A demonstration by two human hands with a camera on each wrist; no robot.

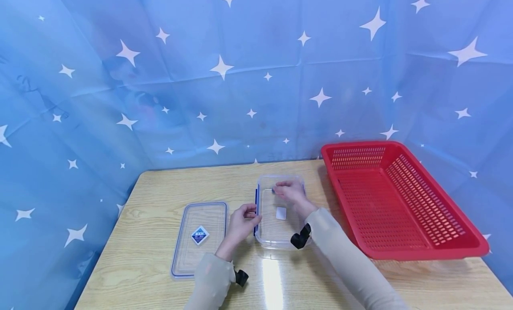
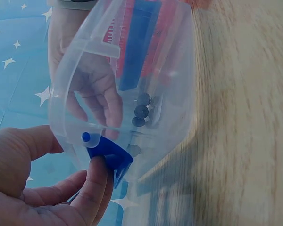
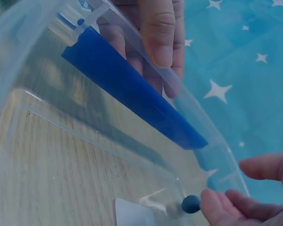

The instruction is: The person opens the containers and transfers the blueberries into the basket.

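A clear plastic food container [image 1: 266, 243] with blue side latches stands uncovered on the table. My left hand [image 1: 241, 223] grips its left side, thumb at the rim and fingers against a blue latch [image 2: 114, 153]. Reaching over the far wall into the container, my right hand [image 1: 290, 192] has its fingertips right at a dark blue ball [image 3: 191, 204], thumb held apart from the fingers. Through the container wall, the left wrist view shows three dark round berries [image 2: 141, 111] that look like blueberries. A white square label [image 1: 281, 213] shows at the container's base.
The container's clear lid [image 1: 186, 256], with a blue seal and a blue diamond label, lies flat to the left. A large red plastic basket [image 1: 380, 254] stands to the right, close to the right forearm. Behind the wooden table [image 1: 132, 238] hangs a blue star-patterned curtain [image 1: 248, 136].
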